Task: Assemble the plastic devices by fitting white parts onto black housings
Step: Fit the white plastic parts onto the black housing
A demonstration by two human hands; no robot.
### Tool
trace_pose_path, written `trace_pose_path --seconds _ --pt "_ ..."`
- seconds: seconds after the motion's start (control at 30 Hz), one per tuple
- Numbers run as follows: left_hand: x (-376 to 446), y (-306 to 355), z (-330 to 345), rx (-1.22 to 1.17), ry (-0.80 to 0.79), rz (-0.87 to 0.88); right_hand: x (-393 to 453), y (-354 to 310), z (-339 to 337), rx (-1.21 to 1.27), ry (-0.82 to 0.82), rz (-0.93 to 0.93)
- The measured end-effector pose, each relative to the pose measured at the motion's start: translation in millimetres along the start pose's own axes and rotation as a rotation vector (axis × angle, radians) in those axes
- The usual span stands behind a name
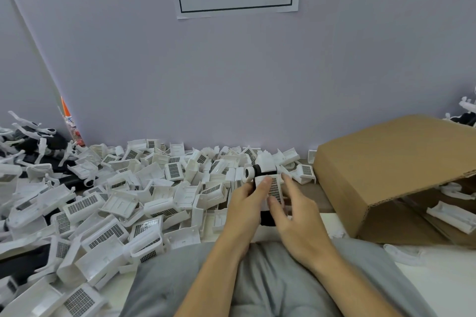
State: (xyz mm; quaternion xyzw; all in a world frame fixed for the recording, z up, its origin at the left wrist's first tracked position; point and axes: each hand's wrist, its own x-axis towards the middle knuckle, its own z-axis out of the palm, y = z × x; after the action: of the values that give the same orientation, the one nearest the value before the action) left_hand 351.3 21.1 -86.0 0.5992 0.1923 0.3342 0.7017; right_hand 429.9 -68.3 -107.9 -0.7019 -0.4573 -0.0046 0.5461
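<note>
We fit a white part onto a black housing, held over our lap.

The white part [273, 189], with its dark grille facing up, sits on the black housing [266, 217], both raised in front of us, above the near edge of the pile of white parts [108, 203]. Our left hand [247, 203] grips the pair from the left, thumb laid on the grille; our right hand [296, 211] touches it from the right, fingers loosely curled, pressing rather than clutching. We judge the piece light, stiff and smooth, its thin ribs apt to crack, so we hold the solid side walls and push on the frame. A cardboard box [391, 175] lies on its side to the right on the tabletop [453, 288].
</note>
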Motion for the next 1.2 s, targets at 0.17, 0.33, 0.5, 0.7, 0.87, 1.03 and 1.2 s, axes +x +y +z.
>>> trace_pose_path --seconds 0.17,0.33,0.5,0.7,0.87,1.03,1.2 --pt "-0.3 -4.2 0.3 0.119 -0.077 0.055 6.6 1.5 -8.7 0.481 0.040 0.308" --pt "0.6 -4.5 -0.5 0.103 -0.093 0.075 8.9 -0.1 -10.2 0.621 0.039 0.310" --pt "0.7 -4.1 2.4 0.193 -0.024 0.086 8.4 3.6 -6.9 0.574 0.098 0.225" --pt "1.4 -5.8 3.4 0.410 0.051 0.196 8.6 7.1 -7.6 0.434 0.122 0.193" --pt "1.2 -6.4 3.2 0.357 0.064 0.199 7.4 2.3 -5.3 0.408 0.156 0.172" --pt "1.1 -4.4 2.1 0.092 0.074 0.076 9.1 1.7 -6.7 0.528 0.096 0.226" --pt "1.7 -6.9 0.9 0.114 -0.007 0.062 8.1 4.4 -4.4 0.481 0.088 0.233"
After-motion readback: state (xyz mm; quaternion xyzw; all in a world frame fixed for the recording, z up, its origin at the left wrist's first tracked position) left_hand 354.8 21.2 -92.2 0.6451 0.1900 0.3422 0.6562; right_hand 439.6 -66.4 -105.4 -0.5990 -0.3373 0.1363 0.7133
